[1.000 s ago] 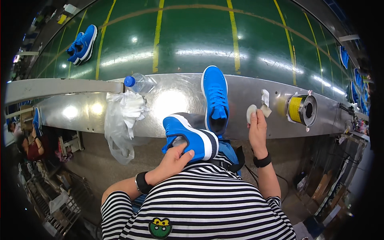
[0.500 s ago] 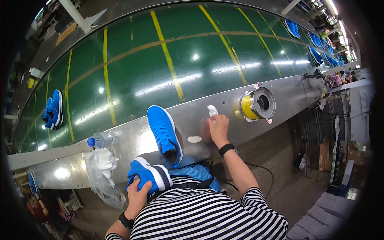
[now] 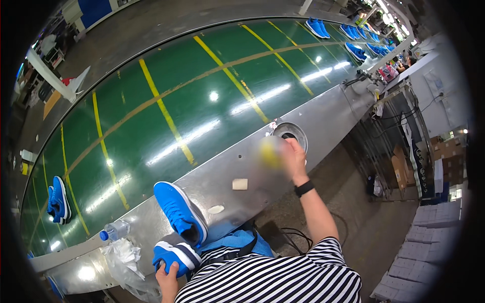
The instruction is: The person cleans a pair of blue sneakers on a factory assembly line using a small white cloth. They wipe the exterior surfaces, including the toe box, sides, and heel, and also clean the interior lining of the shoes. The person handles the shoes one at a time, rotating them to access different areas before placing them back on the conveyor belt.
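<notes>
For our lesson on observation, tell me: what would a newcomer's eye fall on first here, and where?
Probably the long green belt with yellow stripes, sweeping from lower left to upper right. Next, a bright blue shoe on the metal ledge, left of centre, with a second blue shoe in the left hand below it. Then the right hand, overlapping the round tin right of centre.

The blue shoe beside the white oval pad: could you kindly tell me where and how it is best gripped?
Probably by the heel collar, from above on the near side: the blue shoe stands sole down, toe towards the green belt and heel towards the striped shirt, so its open rim can be pinched.
</notes>
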Tool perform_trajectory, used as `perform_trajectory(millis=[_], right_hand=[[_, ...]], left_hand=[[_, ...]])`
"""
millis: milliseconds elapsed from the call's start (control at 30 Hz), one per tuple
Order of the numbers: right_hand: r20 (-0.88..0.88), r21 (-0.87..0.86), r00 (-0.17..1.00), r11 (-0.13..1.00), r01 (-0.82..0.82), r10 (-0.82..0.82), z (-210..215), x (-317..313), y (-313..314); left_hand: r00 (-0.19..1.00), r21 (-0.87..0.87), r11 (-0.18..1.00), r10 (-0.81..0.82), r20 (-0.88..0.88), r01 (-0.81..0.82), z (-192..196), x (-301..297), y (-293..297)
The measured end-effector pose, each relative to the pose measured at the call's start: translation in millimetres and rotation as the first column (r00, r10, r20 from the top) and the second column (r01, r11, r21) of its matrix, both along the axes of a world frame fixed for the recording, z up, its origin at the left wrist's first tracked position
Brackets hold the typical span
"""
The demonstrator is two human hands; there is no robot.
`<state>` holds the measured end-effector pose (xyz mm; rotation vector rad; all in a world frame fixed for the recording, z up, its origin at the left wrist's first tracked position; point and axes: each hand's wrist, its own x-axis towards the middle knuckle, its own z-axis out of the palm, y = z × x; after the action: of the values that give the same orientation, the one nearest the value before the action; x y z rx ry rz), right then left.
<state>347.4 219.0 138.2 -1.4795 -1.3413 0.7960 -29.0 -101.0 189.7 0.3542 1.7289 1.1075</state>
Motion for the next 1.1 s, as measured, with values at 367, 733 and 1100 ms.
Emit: perform_trajectory(millis=[367,733,1100], right_hand=[[0.789,-0.134,0.603,0.991,-0.017,0.117,-27,59,42],[0.727,-0.094,0.685,0.995,0.034,0.046,-24,58,37],[-0.087,-0.283,0.924,0.881,-0.380,0.371,62,-100,-133]], left_hand=[[0.998,-0.015,0.998,0.067,0.007,-0.067,9,17,15],[1.000,0.002,1.000,0.011,0.028,-0.012,8,15,11],[0.971,0.012,0.972,-0.235,-0.035,0.236,-12,-11,-1]])
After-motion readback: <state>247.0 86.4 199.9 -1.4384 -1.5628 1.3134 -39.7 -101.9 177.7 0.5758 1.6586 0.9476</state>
